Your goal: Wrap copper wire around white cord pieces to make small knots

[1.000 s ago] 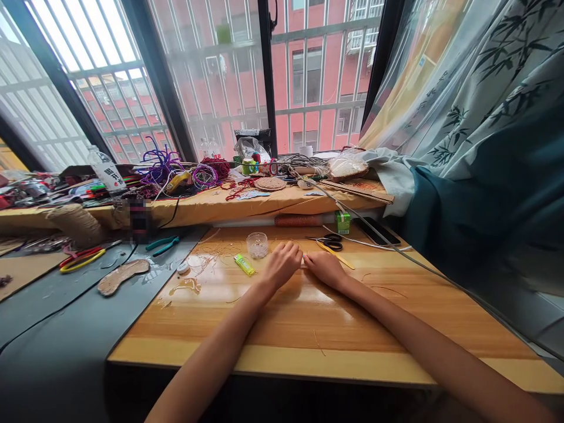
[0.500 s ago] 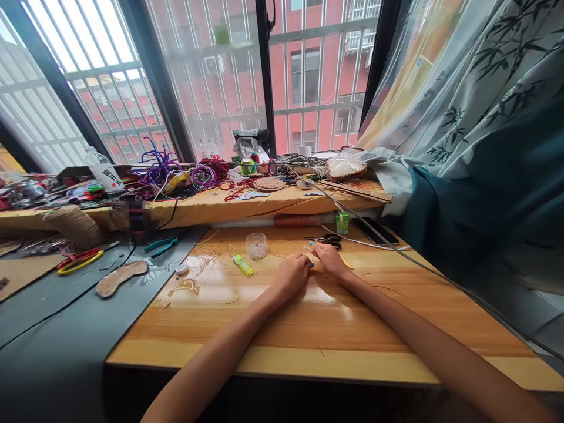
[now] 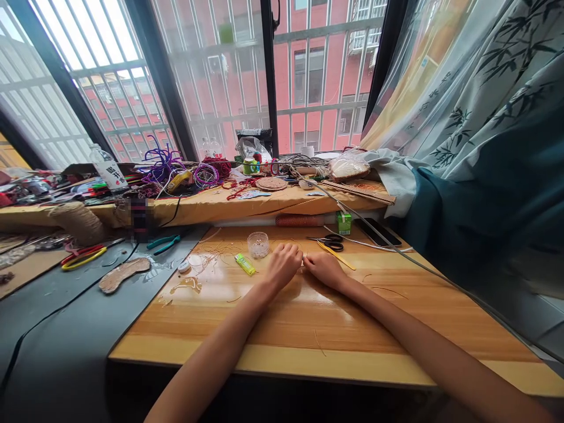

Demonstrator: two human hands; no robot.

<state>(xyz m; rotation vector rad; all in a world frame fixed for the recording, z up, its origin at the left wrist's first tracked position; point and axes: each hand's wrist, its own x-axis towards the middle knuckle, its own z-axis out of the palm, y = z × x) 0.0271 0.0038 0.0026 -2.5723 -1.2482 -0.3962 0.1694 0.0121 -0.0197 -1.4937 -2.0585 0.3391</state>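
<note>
Clock directions are read from where the hands meet.

Left hand (image 3: 284, 264): low over the glossy wood-grain counter (image 3: 273, 329), fingers curled, grip narrow. Right hand (image 3: 325, 269): fingers curled likewise, tips meeting or nearly meeting those of the left. Whether either grip holds anything cannot be told; any piece at the fingertips is hidden or too small to make out.

Thin flat yellow strip (image 3: 338, 257): about 3 o'clock, just beside the right hand, lying aslant.

Black-handled scissors (image 3: 328, 239): 2 o'clock, blades pointing leftward.

Clear round plastic tub (image 3: 258, 249): between 9 and 10 o'clock, near the left hand, small pale bits inside.

Yellow-green plastic lighter (image 3: 245, 264): 9 o'clock, flat on the counter.

Small round white cap (image 3: 184, 267): 9 o'clock, beyond the lighter.

Small green carton (image 3: 343, 223): between 1 and 2 o'clock, upright.

Black rectangular phone (image 3: 376, 232): 2 o'clock, lying flat.

Reddish-brown cylindrical roll (image 3: 299, 220): 12 o'clock.

Teal-handled pliers (image 3: 165, 245): between 9 and 10 o'clock, well apart, on the grey surface (image 3: 74, 341).
</note>
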